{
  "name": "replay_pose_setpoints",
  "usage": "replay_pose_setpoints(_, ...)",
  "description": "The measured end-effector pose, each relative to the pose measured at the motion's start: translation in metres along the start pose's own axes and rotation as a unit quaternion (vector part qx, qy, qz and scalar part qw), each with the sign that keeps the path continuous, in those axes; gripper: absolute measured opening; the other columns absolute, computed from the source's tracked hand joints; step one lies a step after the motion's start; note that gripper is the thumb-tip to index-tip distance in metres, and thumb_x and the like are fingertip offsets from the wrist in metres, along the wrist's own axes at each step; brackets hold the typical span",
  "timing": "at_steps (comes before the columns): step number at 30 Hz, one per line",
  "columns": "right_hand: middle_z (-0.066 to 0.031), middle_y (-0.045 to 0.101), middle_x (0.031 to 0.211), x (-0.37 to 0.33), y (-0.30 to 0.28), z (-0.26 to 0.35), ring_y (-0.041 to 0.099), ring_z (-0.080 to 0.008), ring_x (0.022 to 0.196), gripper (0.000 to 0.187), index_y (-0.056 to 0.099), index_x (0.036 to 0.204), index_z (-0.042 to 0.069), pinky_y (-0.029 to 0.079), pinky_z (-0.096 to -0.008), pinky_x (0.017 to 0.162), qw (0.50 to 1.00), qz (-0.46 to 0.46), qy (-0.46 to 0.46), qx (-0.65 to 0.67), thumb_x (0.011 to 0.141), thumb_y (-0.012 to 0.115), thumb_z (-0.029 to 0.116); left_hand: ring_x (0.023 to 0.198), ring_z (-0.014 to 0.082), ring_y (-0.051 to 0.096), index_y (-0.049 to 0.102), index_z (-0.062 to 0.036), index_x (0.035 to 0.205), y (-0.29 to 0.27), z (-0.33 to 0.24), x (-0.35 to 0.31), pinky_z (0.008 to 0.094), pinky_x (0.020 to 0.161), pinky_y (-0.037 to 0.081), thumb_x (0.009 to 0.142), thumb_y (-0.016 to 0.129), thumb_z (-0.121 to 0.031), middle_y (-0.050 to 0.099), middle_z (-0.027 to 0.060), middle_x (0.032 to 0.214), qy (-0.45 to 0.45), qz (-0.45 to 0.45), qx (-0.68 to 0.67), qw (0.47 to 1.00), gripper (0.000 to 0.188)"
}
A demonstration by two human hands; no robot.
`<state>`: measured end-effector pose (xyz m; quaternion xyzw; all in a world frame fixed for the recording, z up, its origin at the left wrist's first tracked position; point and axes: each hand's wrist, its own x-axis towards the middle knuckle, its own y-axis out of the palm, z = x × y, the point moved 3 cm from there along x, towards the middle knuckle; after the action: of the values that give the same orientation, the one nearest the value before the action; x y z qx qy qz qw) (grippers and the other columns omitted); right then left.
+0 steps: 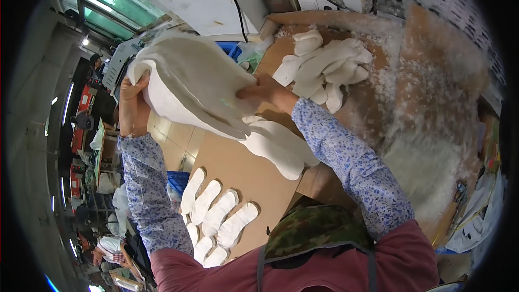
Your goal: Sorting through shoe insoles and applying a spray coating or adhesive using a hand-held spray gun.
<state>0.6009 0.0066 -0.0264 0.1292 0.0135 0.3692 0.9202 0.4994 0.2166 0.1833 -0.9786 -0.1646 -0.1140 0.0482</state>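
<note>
Raised above the table, a thick bundle of soft white insole-shaped layers [189, 78] spans between both hands. At its left end my left hand [134, 94] is closed round the curled edge. My right hand [265, 91] pinches its right side, the thumb lying on top. Below, another white insole-shaped stack [278, 148] lies beside my right forearm, partly covered by the bundle. Rows of white insoles [220, 213] lie on the brown board [216, 154] nearer my body. Beyond my right hand sits a loose heap of white insoles [327, 67].
White fluff [427, 167] covers the brown surface at right, near a perforated panel [454, 5]. Blue baskets [177, 181] stand at the board's left edge and farther back. A dark cable [233, 0] hangs at the back. People and machines occupy the room at far left.
</note>
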Motion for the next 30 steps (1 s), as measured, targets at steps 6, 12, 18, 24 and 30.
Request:
replay_pose_setpoints(6,-0.0044,0.063,0.094,-0.043,-0.035,0.003,0.059,-0.0109,0.087,0.037,0.059,0.112,-0.002,0.047,-0.0246,0.075,0.991,0.047,0.031,0.121,0.078,0.066,0.012,0.097,0.0180,0.060,0.058,0.0021,0.109,-0.042,0.022,0.013,0.0276,0.088,0.046,0.081,0.061,-0.002,0.063,0.0090,0.105,-0.031,-0.024,-0.016,0.999,0.028)
replay_pose_setpoints(12,-0.0048,0.059,0.107,-0.087,-0.054,0.041,0.057,-0.0100,0.093,0.049,0.048,0.126,-0.002,0.048,-0.0237,0.080,0.992,0.013,-0.105,0.073,0.080,0.064,0.004,0.096,0.0186,0.061,0.058,0.0020,0.110,-0.017,0.072,0.028,0.0280,0.088,0.047,0.081,0.062,-0.005,0.063,0.0099,0.106,-0.055,0.002,-0.040,0.998,0.030)
replay_pose_setpoints(18,-0.0031,0.057,0.115,-0.132,-0.061,0.074,0.054,-0.0074,0.091,0.057,0.043,0.136,0.010,0.047,-0.0234,0.077,0.967,-0.076,-0.238,0.055,0.082,0.057,-0.003,0.099,0.0205,0.061,0.057,0.0027,0.111,0.019,0.096,0.032,0.0306,0.088,0.047,0.081,0.060,-0.005,0.063,0.0102,0.107,-0.083,0.021,-0.102,0.991,0.031)
replay_pose_setpoints(24,-0.0017,0.059,0.113,-0.159,-0.082,0.092,0.054,-0.0075,0.094,0.042,0.057,0.122,0.007,0.047,-0.0232,0.077,0.946,-0.049,-0.284,-0.149,0.083,0.054,-0.005,0.104,0.0223,0.059,0.052,0.0050,0.116,0.062,0.092,0.031,0.0324,0.092,0.046,0.082,0.059,-0.005,0.060,0.0130,0.111,-0.072,0.045,-0.120,0.989,0.036)
replay_pose_setpoints(30,-0.0024,0.058,0.111,-0.170,-0.083,0.098,0.054,-0.0065,0.093,0.037,0.057,0.120,0.005,0.046,-0.0210,0.075,0.958,-0.114,-0.224,-0.140,0.085,0.052,-0.005,0.100,0.0231,0.061,0.051,0.0065,0.116,0.083,0.083,0.026,0.0330,0.090,0.049,0.083,0.056,-0.001,0.061,0.0151,0.111,-0.057,0.081,-0.126,0.987,0.035)
